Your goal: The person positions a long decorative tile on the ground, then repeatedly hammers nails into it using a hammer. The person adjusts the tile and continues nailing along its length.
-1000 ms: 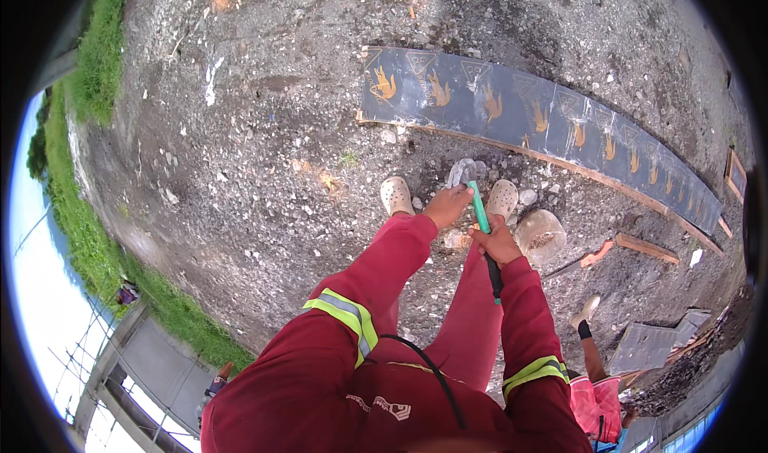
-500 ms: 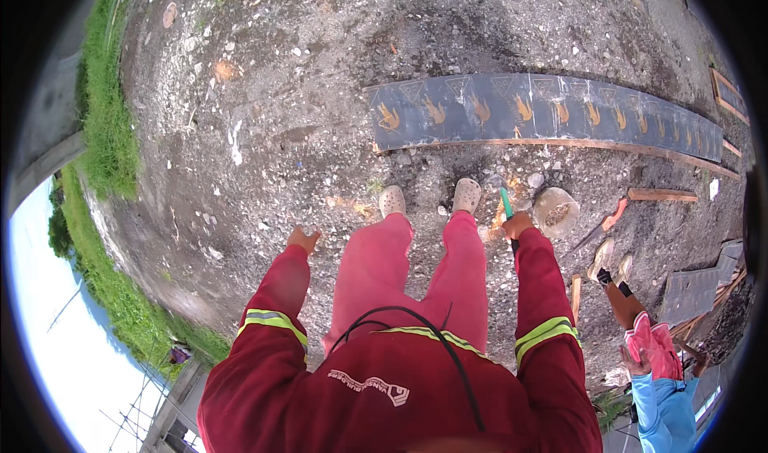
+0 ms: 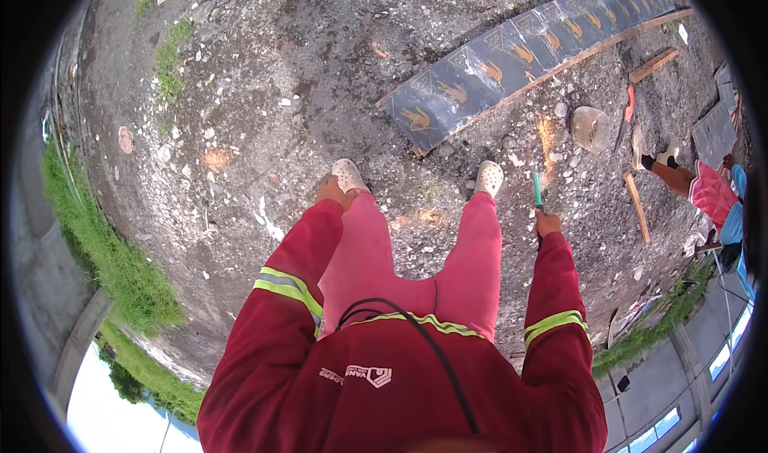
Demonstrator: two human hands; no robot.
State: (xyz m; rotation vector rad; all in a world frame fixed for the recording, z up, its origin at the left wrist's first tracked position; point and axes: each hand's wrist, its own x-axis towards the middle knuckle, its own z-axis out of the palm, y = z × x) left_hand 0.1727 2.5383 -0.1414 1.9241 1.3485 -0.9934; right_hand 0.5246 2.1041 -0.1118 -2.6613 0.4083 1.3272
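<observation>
My right hand [image 3: 548, 222] hangs out to the right, closed around a narrow green tool [image 3: 537, 187]. A green length sticks out past the fingers; its other end is mostly hidden by the hand, so its exact kind is unclear. My left hand [image 3: 336, 192] hangs by my left leg, over the speckled light clog [image 3: 349, 175], its fingers loosely apart and nothing visible in them. Ahead to the right, a long dark panel [image 3: 512, 57] with yellow printed figures lies on the gravel, a wooden strip along its near edge.
A cloudy round container [image 3: 590, 129] stands right of the panel's near side. Beyond it lie a red-handled saw [image 3: 629, 105], a wooden piece [image 3: 654, 65] and another wooden strip [image 3: 638, 206]. A co-worker's leg and pink shorts [image 3: 712, 193] show at far right. Grass [image 3: 120, 253] borders the left.
My view has turned rightward, so the panel now slants up to the right. My left hand has come in against my leg. The green tool stays in my right hand.
</observation>
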